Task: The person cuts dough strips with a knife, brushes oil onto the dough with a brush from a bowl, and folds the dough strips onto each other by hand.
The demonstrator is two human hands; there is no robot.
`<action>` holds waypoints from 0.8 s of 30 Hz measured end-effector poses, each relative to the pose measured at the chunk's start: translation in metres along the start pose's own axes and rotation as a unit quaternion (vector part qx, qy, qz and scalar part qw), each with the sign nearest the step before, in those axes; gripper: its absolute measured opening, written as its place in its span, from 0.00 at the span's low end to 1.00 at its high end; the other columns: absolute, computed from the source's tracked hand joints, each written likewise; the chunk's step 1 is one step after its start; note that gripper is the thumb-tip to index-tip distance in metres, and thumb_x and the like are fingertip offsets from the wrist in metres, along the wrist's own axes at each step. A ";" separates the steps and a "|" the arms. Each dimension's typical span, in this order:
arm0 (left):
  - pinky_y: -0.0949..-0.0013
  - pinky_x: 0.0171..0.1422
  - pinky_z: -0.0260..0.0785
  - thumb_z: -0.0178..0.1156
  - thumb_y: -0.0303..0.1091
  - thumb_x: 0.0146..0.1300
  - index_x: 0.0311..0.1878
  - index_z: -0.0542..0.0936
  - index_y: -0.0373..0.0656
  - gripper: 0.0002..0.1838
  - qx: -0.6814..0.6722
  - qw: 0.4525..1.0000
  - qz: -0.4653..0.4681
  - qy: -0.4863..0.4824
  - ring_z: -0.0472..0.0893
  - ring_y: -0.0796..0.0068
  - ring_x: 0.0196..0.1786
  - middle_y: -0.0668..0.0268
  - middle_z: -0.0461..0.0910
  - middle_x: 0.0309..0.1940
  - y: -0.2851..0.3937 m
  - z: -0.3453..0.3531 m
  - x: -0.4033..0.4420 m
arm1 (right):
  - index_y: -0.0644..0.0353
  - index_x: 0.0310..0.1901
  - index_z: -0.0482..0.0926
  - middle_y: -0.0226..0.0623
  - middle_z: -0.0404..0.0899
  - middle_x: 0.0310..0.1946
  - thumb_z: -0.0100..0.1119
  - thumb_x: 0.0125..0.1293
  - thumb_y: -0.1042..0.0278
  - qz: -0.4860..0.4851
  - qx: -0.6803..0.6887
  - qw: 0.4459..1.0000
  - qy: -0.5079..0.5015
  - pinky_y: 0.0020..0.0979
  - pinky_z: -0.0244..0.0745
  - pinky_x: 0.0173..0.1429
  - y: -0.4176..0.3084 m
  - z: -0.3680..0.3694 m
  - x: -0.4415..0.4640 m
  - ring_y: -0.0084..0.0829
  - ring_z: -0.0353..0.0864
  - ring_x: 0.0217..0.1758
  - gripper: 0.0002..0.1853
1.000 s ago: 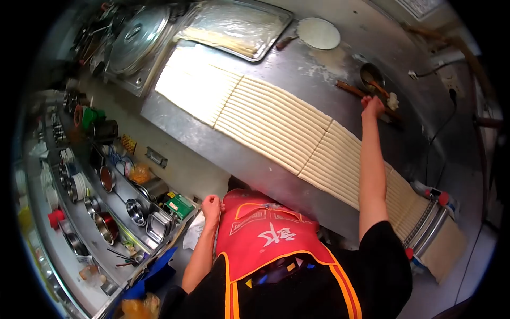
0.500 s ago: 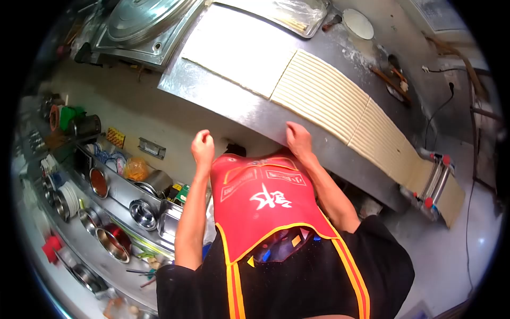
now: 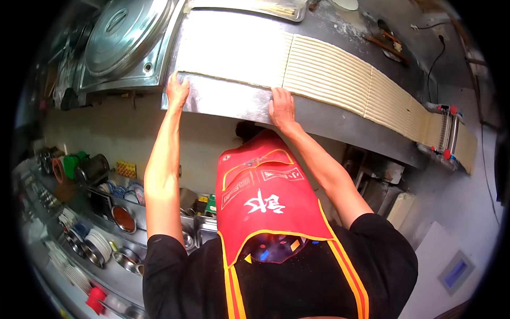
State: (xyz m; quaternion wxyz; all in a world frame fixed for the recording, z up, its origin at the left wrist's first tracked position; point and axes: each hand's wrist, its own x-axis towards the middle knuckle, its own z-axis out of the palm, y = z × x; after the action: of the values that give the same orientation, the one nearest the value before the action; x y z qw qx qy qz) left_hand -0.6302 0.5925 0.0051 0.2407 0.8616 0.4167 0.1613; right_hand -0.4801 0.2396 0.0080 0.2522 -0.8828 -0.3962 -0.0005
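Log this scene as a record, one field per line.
left hand: fingers at near edge of dough sheet, toward its left end
right hand: at same edge, near a crosswise seam; grip unclear
dough sheet: flat on metal table, lengthwise ridges on right, left part lost in glare
right end: hand-held-size unclear; roller machine on dough
beyond dough: metal tray, wooden stick

Glare bleaches the near-left dough sheet (image 3: 228, 50), while fisheye distortion bends the dim, black-rimmed edges.
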 end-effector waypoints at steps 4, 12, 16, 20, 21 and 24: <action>0.60 0.59 0.73 0.65 0.37 0.56 0.59 0.80 0.41 0.26 -0.093 0.994 -0.061 -0.011 0.83 0.58 0.52 0.53 0.84 0.48 -0.009 0.020 0.020 | 0.63 0.59 0.73 0.45 0.74 0.56 0.58 0.58 0.70 0.010 0.002 1.000 0.016 0.46 0.66 0.67 0.000 0.007 0.000 0.45 0.70 0.64 0.25; 0.71 0.48 0.74 0.65 0.30 0.60 0.52 0.83 0.35 0.17 -0.199 0.972 -0.124 0.013 0.81 0.75 0.40 0.67 0.84 0.39 -0.047 0.044 0.062 | 0.64 0.53 0.75 0.47 0.74 0.53 0.55 0.54 0.74 0.078 -0.013 0.994 0.076 0.44 0.68 0.63 -0.015 0.026 0.018 0.46 0.70 0.62 0.21; 0.70 0.48 0.73 0.69 0.33 0.58 0.50 0.83 0.31 0.18 -0.207 0.967 -0.140 0.053 0.79 0.73 0.39 0.66 0.82 0.36 -0.040 0.044 0.049 | 0.63 0.51 0.76 0.45 0.75 0.46 0.58 0.54 0.73 0.095 0.004 0.990 0.101 0.43 0.70 0.60 -0.013 0.018 0.018 0.45 0.72 0.57 0.20; 0.68 0.46 0.73 0.69 0.33 0.58 0.46 0.83 0.30 0.17 -0.163 0.969 -0.187 0.015 0.79 0.73 0.37 0.66 0.82 0.34 -0.047 0.043 0.050 | 0.64 0.50 0.77 0.46 0.76 0.42 0.61 0.55 0.72 0.115 0.013 0.991 0.061 0.42 0.71 0.58 -0.020 0.027 0.032 0.45 0.73 0.51 0.19; 0.67 0.46 0.74 0.70 0.34 0.58 0.45 0.83 0.31 0.17 -0.189 0.964 -0.186 0.004 0.79 0.72 0.36 0.66 0.82 0.34 -0.044 0.040 0.048 | 0.64 0.50 0.77 0.46 0.76 0.42 0.61 0.55 0.72 0.117 0.019 0.991 0.058 0.42 0.71 0.58 -0.020 0.030 0.032 0.45 0.73 0.51 0.19; 0.65 0.42 0.74 0.72 0.33 0.57 0.45 0.84 0.33 0.16 -0.103 0.990 -0.096 -0.014 0.79 0.72 0.33 0.64 0.83 0.32 -0.049 0.024 0.049 | 0.61 0.41 0.77 0.46 0.75 0.37 0.59 0.57 0.70 0.107 -0.020 0.993 0.038 0.44 0.72 0.52 -0.019 0.035 0.036 0.47 0.73 0.46 0.10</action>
State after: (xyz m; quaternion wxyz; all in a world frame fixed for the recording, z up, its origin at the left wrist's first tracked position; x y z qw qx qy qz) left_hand -0.6205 0.6514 -0.0379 0.3482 0.7904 0.4756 0.1670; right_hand -0.4750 0.2909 -0.0066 0.2483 -0.9242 -0.2899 -0.0151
